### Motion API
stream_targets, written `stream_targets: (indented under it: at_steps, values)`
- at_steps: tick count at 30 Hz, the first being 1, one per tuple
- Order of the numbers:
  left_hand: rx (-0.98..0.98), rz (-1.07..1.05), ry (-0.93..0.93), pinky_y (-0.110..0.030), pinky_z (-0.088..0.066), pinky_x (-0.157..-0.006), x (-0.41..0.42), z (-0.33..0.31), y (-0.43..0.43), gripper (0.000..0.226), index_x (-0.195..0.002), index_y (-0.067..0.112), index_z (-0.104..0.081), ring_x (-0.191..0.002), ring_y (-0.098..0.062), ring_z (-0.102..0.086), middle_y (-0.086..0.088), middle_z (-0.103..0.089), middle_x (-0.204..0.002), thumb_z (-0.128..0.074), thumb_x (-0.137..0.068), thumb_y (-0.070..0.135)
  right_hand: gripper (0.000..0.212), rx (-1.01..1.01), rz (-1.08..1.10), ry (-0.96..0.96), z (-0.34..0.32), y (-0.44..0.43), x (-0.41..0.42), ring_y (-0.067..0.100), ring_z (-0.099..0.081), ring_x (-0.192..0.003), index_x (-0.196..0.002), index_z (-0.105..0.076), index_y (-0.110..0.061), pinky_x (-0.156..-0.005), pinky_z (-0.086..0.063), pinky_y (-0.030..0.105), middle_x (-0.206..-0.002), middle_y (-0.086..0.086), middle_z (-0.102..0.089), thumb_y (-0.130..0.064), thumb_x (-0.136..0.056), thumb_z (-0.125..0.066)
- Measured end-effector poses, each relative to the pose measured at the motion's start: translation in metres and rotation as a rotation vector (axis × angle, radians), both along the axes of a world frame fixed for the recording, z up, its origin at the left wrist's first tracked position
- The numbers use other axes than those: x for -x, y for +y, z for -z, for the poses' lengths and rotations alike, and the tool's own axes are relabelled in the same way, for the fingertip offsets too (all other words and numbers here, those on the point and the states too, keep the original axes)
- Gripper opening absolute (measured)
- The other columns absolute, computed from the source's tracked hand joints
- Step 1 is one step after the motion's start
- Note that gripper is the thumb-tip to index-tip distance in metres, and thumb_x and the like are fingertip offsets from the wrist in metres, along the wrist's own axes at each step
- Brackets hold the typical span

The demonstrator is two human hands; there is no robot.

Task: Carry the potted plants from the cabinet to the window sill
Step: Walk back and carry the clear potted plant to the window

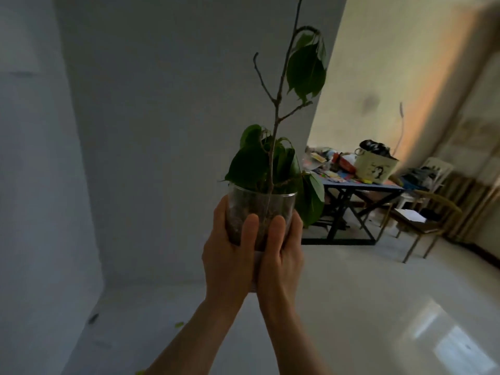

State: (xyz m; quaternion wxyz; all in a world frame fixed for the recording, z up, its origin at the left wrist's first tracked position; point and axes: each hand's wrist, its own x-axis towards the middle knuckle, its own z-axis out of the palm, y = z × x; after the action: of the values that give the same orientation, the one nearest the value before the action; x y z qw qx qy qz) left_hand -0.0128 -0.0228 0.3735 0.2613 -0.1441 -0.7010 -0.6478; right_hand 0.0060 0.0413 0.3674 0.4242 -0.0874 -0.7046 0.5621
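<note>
A potted plant in a clear glass pot (pixel 261 203) with dark soil is held up in front of me, in the middle of the view. Its thin bare stem (pixel 278 104) rises to the top of the frame, with dark green leaves (pixel 305 69) near the top and more around the rim. My left hand (pixel 230 250) wraps the pot's left side and my right hand (pixel 282 253) wraps its right side, thumbs pressed on the front. Neither the cabinet nor the window sill is in view.
A grey wall (pixel 162 131) stands close ahead and to the left. To the right, a room opens with a cluttered blue table (pixel 359 185), a chair (pixel 422 223) and pale glossy floor (pixel 378 307). A few fallen leaves (pixel 178 324) lie on the floor.
</note>
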Motion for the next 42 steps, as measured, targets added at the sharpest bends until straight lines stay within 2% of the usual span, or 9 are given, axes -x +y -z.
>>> stream_targets:
  at_steps: [4,11,13,17,20,24,29,32,42]
  values:
    - [-0.020,0.095,0.035,-0.004,-0.047,-0.063,-0.021,-0.024,0.053,0.085,-0.133,0.040,-0.043,-0.073,0.013,-0.058,0.030,-0.056,-0.091,-0.024,-0.068,0.092,0.070,-0.022,0.111,0.018,-0.023,0.051,-0.025,0.000,-0.063,-0.095,-0.137,-0.044,-0.040,-0.080,-0.054,0.031,-0.104,-0.021,-0.063,-0.077,-0.080,-0.027]
    - [-0.067,0.230,0.025,0.000,-0.039,-0.063,-0.060,-0.047,0.156,0.072,-0.129,0.038,-0.048,-0.076,0.003,-0.058,0.017,-0.060,-0.094,-0.031,-0.071,0.076,0.070,-0.046,0.300,0.023,-0.044,0.148,-0.071,-0.009,-0.060,-0.088,-0.136,-0.043,-0.040,-0.076,-0.051,0.026,-0.098,-0.026,-0.060,-0.079,-0.080,-0.026]
    - [-0.100,0.276,0.050,0.002,-0.039,-0.060,-0.075,-0.052,0.194,0.057,-0.119,0.045,-0.045,-0.073,0.014,-0.056,0.025,-0.055,-0.091,-0.033,-0.072,0.075,0.074,-0.071,0.364,0.029,-0.048,0.184,-0.087,-0.002,-0.062,-0.089,-0.138,-0.043,-0.037,-0.078,-0.054,0.031,-0.101,-0.021,-0.063,-0.079,-0.079,-0.025]
    - [-0.104,0.406,0.085,0.006,-0.037,-0.064,-0.095,-0.052,0.272,0.069,-0.131,0.033,-0.046,-0.081,0.030,-0.049,0.031,-0.051,-0.094,-0.034,-0.076,0.073,0.078,-0.073,0.498,0.056,-0.052,0.256,-0.115,0.018,-0.066,-0.094,-0.139,-0.044,-0.034,-0.080,-0.055,0.035,-0.109,-0.004,-0.067,-0.079,-0.078,-0.024]
    - [-0.103,0.469,0.054,0.002,-0.040,-0.064,-0.102,-0.051,0.314,0.061,-0.127,0.044,-0.043,-0.079,0.018,-0.056,0.025,-0.057,-0.095,-0.033,-0.075,0.074,0.074,-0.105,0.565,0.049,-0.052,0.296,-0.126,0.004,-0.064,-0.084,-0.135,-0.047,-0.032,-0.073,-0.052,0.022,-0.094,-0.022,-0.062,-0.077,-0.080,-0.025]
    - [-0.095,0.596,0.028,-0.013,-0.049,-0.071,-0.102,-0.048,0.382,0.083,-0.140,0.033,-0.042,-0.086,-0.004,-0.062,0.011,-0.063,-0.103,-0.029,-0.072,0.078,0.060,-0.081,0.663,0.037,-0.052,0.358,-0.130,-0.002,-0.061,-0.083,-0.135,-0.046,-0.033,-0.080,-0.054,0.026,-0.093,-0.031,-0.056,-0.065,-0.086,-0.031]
    - [-0.109,0.714,0.025,-0.011,-0.048,-0.070,-0.087,-0.052,0.457,0.067,-0.132,0.042,-0.042,-0.082,0.011,-0.058,0.031,-0.055,-0.094,-0.031,-0.074,0.075,0.060,-0.096,0.755,0.094,-0.057,0.423,-0.120,-0.011,-0.062,-0.082,-0.129,-0.047,-0.037,-0.069,-0.046,0.003,-0.093,-0.027,-0.061,-0.071,-0.083,-0.030]
    - [-0.116,0.785,0.042,-0.007,-0.046,-0.070,-0.069,-0.057,0.505,0.065,-0.131,0.042,-0.041,-0.080,0.021,-0.055,0.035,-0.052,-0.094,-0.031,-0.076,0.074,0.066,-0.119,0.846,0.100,-0.062,0.466,-0.104,-0.005,-0.064,-0.079,-0.131,-0.048,-0.034,-0.068,-0.047,0.004,-0.093,-0.017,-0.066,-0.073,-0.081,-0.027]
    - [-0.122,0.952,-0.004,-0.035,-0.055,-0.085,-0.017,-0.078,0.654,0.066,-0.138,0.030,-0.043,-0.093,-0.015,-0.062,0.002,-0.064,-0.114,-0.035,-0.082,0.065,0.049,-0.151,1.005,0.067,-0.084,0.606,-0.052,0.011,-0.068,-0.086,-0.126,-0.048,-0.032,-0.077,-0.056,0.019,-0.105,-0.002,-0.071,-0.060,-0.089,-0.036]
